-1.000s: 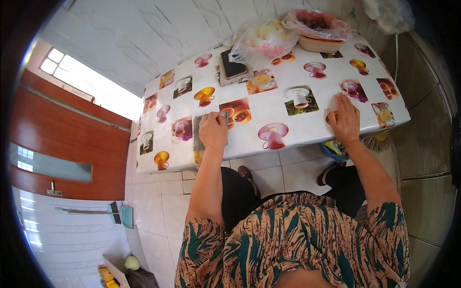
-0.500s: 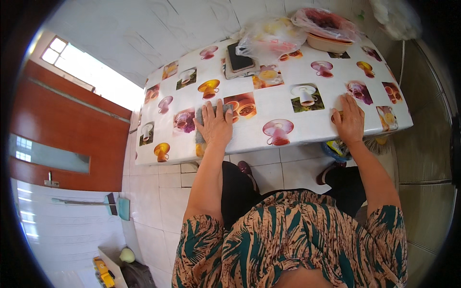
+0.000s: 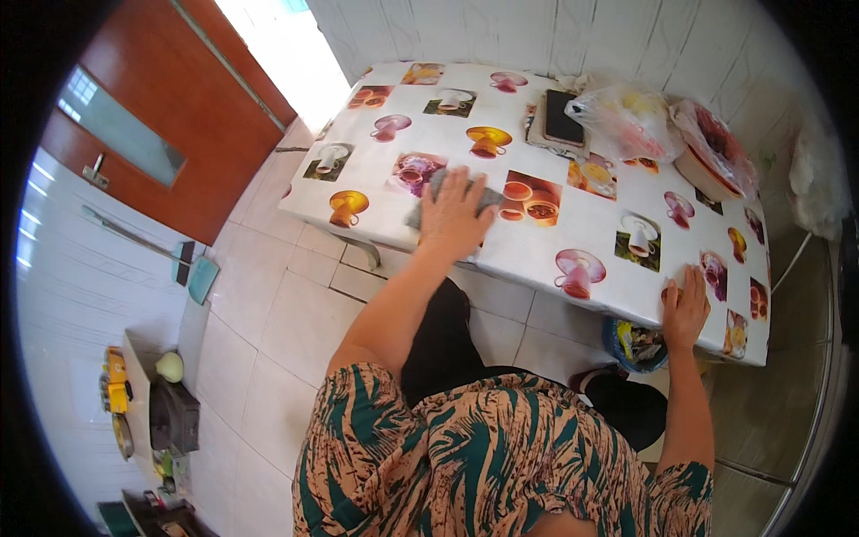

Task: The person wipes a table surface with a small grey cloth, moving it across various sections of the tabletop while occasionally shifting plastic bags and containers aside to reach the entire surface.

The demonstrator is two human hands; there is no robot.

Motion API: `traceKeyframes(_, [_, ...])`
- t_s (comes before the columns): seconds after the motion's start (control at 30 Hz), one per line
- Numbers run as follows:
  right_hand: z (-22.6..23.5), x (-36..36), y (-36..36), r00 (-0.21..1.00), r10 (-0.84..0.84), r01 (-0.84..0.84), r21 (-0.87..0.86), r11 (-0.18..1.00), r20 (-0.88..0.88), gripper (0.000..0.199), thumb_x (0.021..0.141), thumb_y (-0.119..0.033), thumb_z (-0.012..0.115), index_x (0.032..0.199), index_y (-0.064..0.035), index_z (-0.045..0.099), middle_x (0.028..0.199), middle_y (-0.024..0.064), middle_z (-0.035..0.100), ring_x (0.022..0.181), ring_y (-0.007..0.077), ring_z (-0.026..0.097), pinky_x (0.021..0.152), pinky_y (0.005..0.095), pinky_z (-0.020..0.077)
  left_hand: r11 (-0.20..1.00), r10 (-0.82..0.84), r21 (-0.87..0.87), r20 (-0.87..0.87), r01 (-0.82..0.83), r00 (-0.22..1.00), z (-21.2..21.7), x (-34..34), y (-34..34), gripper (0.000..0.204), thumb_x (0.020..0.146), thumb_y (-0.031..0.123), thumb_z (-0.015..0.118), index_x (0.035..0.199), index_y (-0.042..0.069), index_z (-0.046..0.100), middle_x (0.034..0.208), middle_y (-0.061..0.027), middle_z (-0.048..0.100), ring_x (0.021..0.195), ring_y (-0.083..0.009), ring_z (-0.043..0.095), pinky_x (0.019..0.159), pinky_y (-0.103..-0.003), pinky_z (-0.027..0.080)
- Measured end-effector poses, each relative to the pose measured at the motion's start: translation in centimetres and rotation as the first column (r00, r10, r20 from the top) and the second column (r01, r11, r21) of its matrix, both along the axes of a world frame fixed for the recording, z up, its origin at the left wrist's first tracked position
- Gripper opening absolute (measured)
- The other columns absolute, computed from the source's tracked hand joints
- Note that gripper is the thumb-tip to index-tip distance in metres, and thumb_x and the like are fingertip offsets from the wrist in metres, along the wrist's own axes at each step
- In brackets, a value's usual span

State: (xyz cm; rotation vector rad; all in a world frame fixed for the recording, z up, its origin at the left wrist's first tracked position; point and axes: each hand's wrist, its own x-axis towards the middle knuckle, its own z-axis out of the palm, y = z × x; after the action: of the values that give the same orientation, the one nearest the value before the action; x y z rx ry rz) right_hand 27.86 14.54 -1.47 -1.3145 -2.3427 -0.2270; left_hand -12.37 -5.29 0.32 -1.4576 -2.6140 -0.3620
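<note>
My left hand (image 3: pixel 455 217) lies flat with its fingers spread on a grey cloth (image 3: pixel 416 216), pressing it to the table near the front edge. Much of the cloth is hidden under the palm and fingers. Underneath is a white tablecloth (image 3: pixel 514 249) printed with cups and saucers. At the table's right part, my right hand (image 3: pixel 685 310) rests palm down along the front edge, fingers extended forward and holding nothing visible.
A dark phone-like slab (image 3: pixel 563 116) lies on folded cloth at the back, beside a clear plastic bag (image 3: pixel 626 121) and a bag-covered basin (image 3: pixel 711 170). Below the table stands a blue bin (image 3: pixel 633 345). A dustpan (image 3: pixel 202 279) leans at the left wall near a brown door (image 3: pixel 192 107).
The view has swung, so the table sits farther right and tilted. My left hand and the grey cloth have shifted slightly on the table. My right hand stays at the front edge.
</note>
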Motion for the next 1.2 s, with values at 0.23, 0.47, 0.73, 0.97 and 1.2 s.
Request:
traceKeyframes(0.23, [0.4,-0.3,-0.2,1.000,-0.002,0.003,-0.006,1.000,0.028,0.049,0.098,-0.032,0.048,0.139,-0.0061,0.046,0.143,0.0157,0.044,0.134,0.0304,0.040,0.107,0.0448,0.0290,0.903,0.410,-0.129,-0.023,-0.409,0.912,-0.1,-11.8,-7.8,0.066,0.095,0.056,0.033,0.151,0.023,0.027,0.158,-0.0061,0.022,0.146,-0.0216,0.018,0.116,-0.051,0.011])
traceKeyframes(0.47, [0.8,-0.3,-0.6,1.000,-0.004,0.004,-0.023,1.000,0.025,0.048,0.097,-0.030,0.048,0.139,-0.0068,0.046,0.143,0.0157,0.045,0.133,0.0308,0.041,0.107,0.0446,0.0290,0.798,0.586,-0.149,-0.038,-0.585,0.809,-0.5,-19.7,-12.8,0.065,0.095,0.057,0.034,0.151,0.026,0.029,0.157,-0.0031,0.026,0.146,-0.0200,0.018,0.116,-0.051,0.014])
traceKeyframes(0.73, [1.2,-0.3,-0.6,1.000,-0.008,0.008,-0.010,1.000,0.005,0.048,0.093,-0.026,0.053,0.136,-0.0054,0.047,0.142,0.0163,0.046,0.132,0.0317,0.041,0.108,0.0452,0.0293,0.694,0.703,-0.193,-0.027,-0.694,0.711,0.3,-22.3,-12.6,0.069,0.093,0.063,0.032,0.151,0.026,0.026,0.157,-0.0105,0.025,0.146,-0.0266,0.017,0.115,-0.054,0.016])
traceKeyframes(0.97, [1.0,-0.4,-0.5,0.999,-0.052,0.052,-0.014,0.999,0.005,0.053,0.091,-0.027,0.055,0.137,-0.0021,0.045,0.142,0.0185,0.044,0.133,0.0332,0.039,0.108,0.0461,0.0287,0.484,0.872,-0.129,-0.016,-0.866,0.489,-0.2,-22.9,-10.9,0.078,0.092,0.066,0.032,0.151,0.015,0.026,0.156,-0.0169,0.022,0.146,-0.0292,0.016,0.114,-0.055,0.016])
traceKeyframes(1.2, [0.7,-0.6,-0.7,0.998,-0.036,0.036,0.008,0.999,-0.052,0.052,0.089,-0.026,0.056,0.134,-0.0011,0.047,0.140,0.0201,0.046,0.131,0.0352,0.041,0.107,0.0473,0.0297,0.672,0.706,-0.290,-0.028,-0.682,0.708,0.6,-20.6,-6.0,0.074,0.094,0.063,0.028,0.151,0.016,0.026,0.156,-0.0084,0.028,0.145,-0.0257,0.017,0.116,-0.048,0.016])
